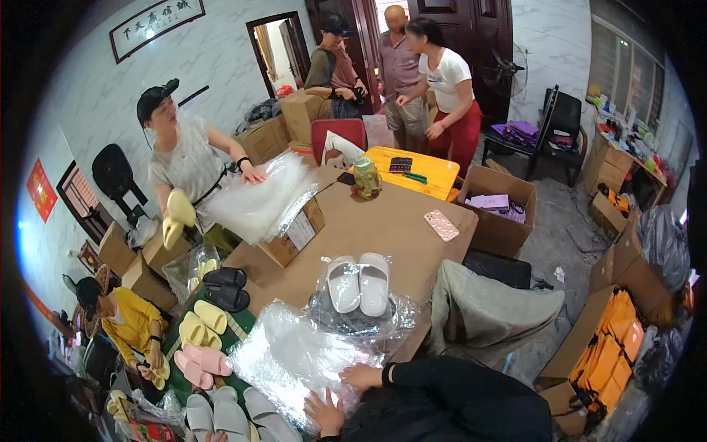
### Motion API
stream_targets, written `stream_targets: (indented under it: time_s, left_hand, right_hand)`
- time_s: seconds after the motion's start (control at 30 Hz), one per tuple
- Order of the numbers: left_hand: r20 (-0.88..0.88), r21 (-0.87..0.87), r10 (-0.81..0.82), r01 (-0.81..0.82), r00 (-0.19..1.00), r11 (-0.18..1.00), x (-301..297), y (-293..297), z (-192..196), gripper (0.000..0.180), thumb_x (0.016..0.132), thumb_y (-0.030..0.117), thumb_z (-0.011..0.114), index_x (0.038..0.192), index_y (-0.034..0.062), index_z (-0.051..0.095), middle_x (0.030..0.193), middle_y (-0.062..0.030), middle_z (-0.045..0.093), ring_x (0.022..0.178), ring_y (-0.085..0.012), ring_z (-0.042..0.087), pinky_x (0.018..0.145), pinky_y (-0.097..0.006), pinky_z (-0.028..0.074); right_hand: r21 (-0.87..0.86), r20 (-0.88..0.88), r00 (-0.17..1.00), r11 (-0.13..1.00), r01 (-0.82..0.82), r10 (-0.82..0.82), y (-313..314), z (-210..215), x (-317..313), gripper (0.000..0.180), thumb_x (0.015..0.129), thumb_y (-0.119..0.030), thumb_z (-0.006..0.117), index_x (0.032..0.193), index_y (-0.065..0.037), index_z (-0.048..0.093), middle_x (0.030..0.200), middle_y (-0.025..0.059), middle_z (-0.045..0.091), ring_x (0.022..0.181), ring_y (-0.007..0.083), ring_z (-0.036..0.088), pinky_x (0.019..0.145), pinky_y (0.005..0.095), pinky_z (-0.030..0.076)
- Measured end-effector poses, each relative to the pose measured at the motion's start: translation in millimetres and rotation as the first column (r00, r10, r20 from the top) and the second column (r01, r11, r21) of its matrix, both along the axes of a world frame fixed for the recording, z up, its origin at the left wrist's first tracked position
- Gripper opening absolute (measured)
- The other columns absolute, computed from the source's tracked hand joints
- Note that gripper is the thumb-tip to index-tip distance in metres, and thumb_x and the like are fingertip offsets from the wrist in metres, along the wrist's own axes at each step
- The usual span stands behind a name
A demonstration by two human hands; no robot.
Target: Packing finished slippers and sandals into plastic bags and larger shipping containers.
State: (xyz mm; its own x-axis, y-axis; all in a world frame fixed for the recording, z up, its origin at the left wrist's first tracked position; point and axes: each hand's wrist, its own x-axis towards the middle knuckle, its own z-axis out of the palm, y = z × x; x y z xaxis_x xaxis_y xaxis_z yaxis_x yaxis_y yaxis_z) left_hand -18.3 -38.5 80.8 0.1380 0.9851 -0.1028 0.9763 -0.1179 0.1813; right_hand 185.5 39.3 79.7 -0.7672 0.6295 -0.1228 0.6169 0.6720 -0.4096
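Both hands are laid flat on a stack of clear plastic bags [298,361] at the near edge of the brown table [383,228] — the left hand [324,412] with fingers spread, the right hand [361,376] just beside it, nothing gripped. A pair of white slippers [359,283] is set on more plastic just past the stack. Pink, yellow and black slippers [210,313] are lined up off the table's left edge — a pink phone [442,225] is seen by the far right edge.

Clear plastic bags [294,361] heaped at the near edge of the brown table [383,228]; open cardboard box [298,232] on its far-left corner; framed white sign [156,23] high behind.
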Motion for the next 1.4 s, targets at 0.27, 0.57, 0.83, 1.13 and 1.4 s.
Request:
stream_targets:
  time_s: [0.27,0.57,0.83,1.13,1.4]
  left_hand:
    - [-0.041,0.059,-0.026,0.028,0.999,0.998,-5.6,-5.6,-9.4,0.06,0.08,0.046,0.051,0.133,0.0218,0.036,0.14,-0.0255,0.015,0.126,-0.0511,0.01,0.096,-0.067,0.01]
    - [0.031,0.016,-0.009,0.009,0.999,1.0,-1.2,-2.8,-1.7,0.06,0.08,0.046,0.051,0.133,0.0222,0.037,0.141,-0.0251,0.014,0.127,-0.0511,0.008,0.096,-0.067,0.009]
    - [0.041,0.047,-0.012,0.011,0.999,0.999,-1.7,-1.2,-11.0,0.059,0.079,0.046,0.051,0.132,0.0221,0.038,0.141,-0.0252,0.014,0.127,-0.051,0.007,0.096,-0.068,0.006]
    - [0.022,0.019,-0.005,0.005,1.0,1.0,-1.1,-1.8,-6.6,0.06,0.08,0.049,0.048,0.133,0.0235,0.037,0.141,-0.0249,0.013,0.127,-0.0506,0.006,0.096,-0.067,0.007]
    - [0.01,0.06,-0.008,0.008,1.0,0.998,-2.0,-2.1,-14.1,0.061,0.079,0.051,0.049,0.133,0.0248,0.037,0.141,-0.0244,0.015,0.127,-0.0507,0.008,0.096,-0.068,0.008]
  right_hand:
    - [-0.074,0.071,0.997,0.997,0.005,0.0,-3.3,16.7,-2.3,0.036,0.074,-0.015,0.056,0.108,-0.007,0.053,0.128,0.0117,0.041,0.116,0.0271,0.042,0.08,0.0462,0.043]
    - [-0.012,0.024,1.0,1.0,-0.002,0.002,0.9,2.5,-0.1,0.029,0.076,-0.016,0.053,0.104,-0.008,0.054,0.123,0.0097,0.046,0.109,0.0259,0.047,0.076,0.0421,0.045]
    - [-0.012,0.077,0.997,1.0,-0.009,0.01,1.6,2.4,-1.5,0.028,0.077,-0.014,0.051,0.105,-0.008,0.054,0.123,0.0092,0.046,0.109,0.0254,0.047,0.076,0.0421,0.045]
    - [-0.085,0.106,0.994,0.996,0.007,0.002,2.1,10.0,-3.3,0.031,0.077,-0.016,0.05,0.107,-0.009,0.054,0.126,0.0094,0.043,0.114,0.0261,0.044,0.081,0.044,0.043]
    - [-0.008,0.028,0.999,1.0,0.024,-0.024,-2.7,5.6,-0.6,0.026,0.077,-0.016,0.049,0.101,-0.007,0.056,0.116,0.0094,0.048,0.106,0.0269,0.047,0.077,0.0442,0.045]
